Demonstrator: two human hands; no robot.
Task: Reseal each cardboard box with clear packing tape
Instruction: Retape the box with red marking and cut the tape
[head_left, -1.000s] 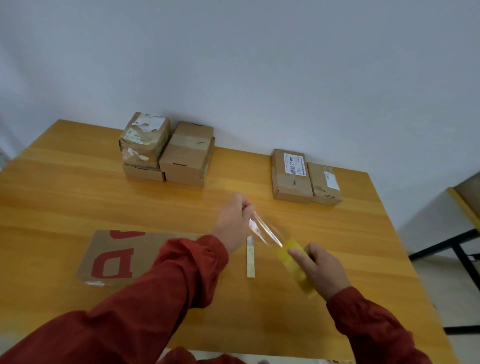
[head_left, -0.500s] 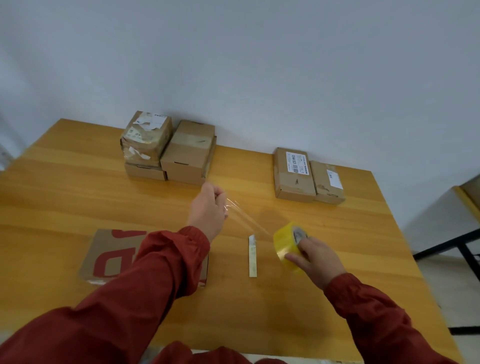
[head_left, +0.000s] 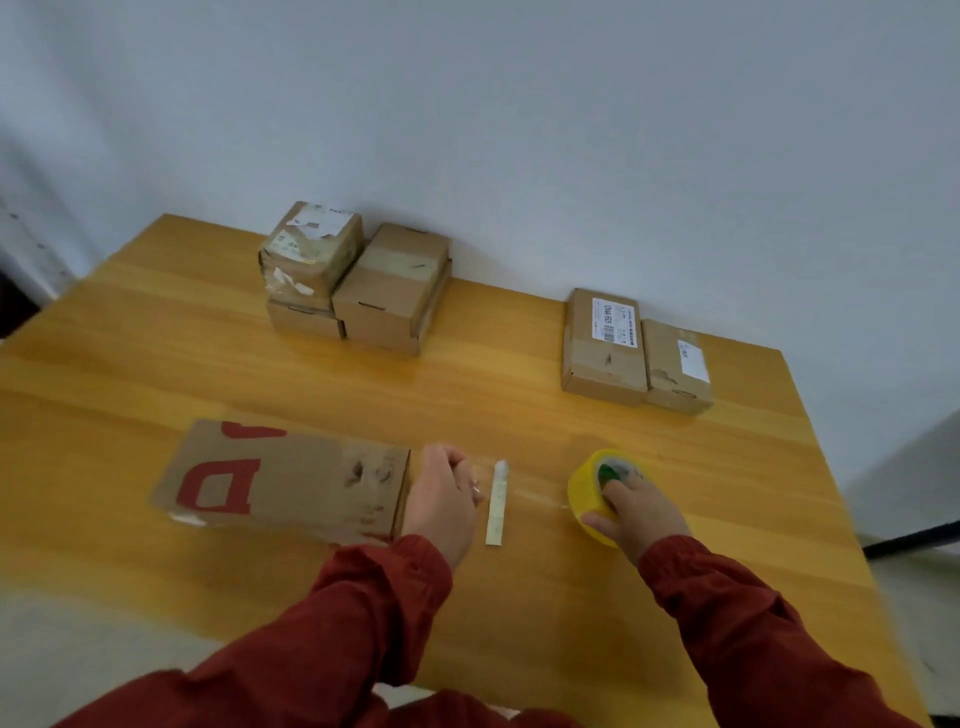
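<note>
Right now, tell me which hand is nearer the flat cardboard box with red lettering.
Left. The left hand, pinching clear tape, is at the right end of the flat red-lettered cardboard box; the right hand grips the yellow tape roll farther right.

Wooden table (head_left: 156, 364): cardboard boxes (head_left: 389, 291), white strip (head_left: 497, 501).

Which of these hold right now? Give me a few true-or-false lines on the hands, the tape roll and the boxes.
1. The right hand grips the yellow tape roll. True.
2. The roll lies on the flat red-printed box. False: it is down at the table, right of that box.
3. The large labelled box stands beside the small labelled box at the rear right. True.
4. The left hand lies open on the table. False: its curled fingers pinch the clear tape beside the flat box.
5. A white strip lies between the hands. True.
</note>
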